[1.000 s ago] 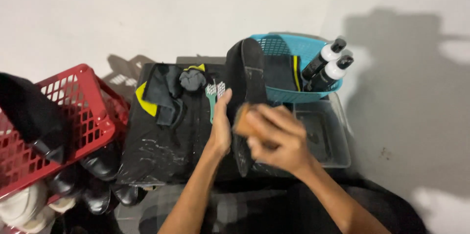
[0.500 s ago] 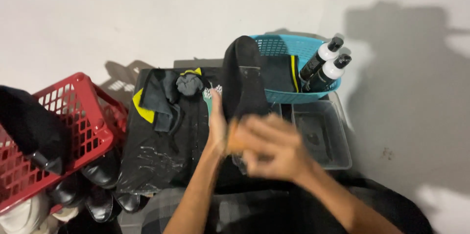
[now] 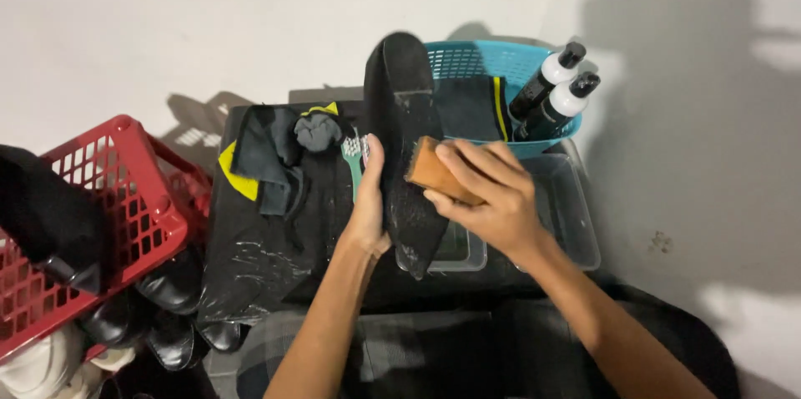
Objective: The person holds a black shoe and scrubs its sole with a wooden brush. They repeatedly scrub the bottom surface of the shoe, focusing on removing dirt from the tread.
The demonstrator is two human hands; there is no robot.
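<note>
Over the clear plastic tub (image 3: 576, 224), sole up: black shoe (image 3: 406, 136), toe pointing away toward the teal basket (image 3: 467, 61) just behind the tub. Left hand (image 3: 369, 199) wrapped around the shoe's left edge, thumb along the sole, gripping firm. Right hand (image 3: 492, 190) closed over a wooden-backed brush (image 3: 434, 172), bristles pressed flat on the sole, above the tub's left side. Worth keeping: short strokes along the sole, bristles flat, shoe tilted so dirt and drips land in the tub, not on the black plastic sheet (image 3: 267, 240) left of it. Left thumb best kept clear of the brush path. Two bottles (image 3: 555, 90) standing in the basket behind the tub, red crate (image 3: 117, 199) well off to the left.
</note>
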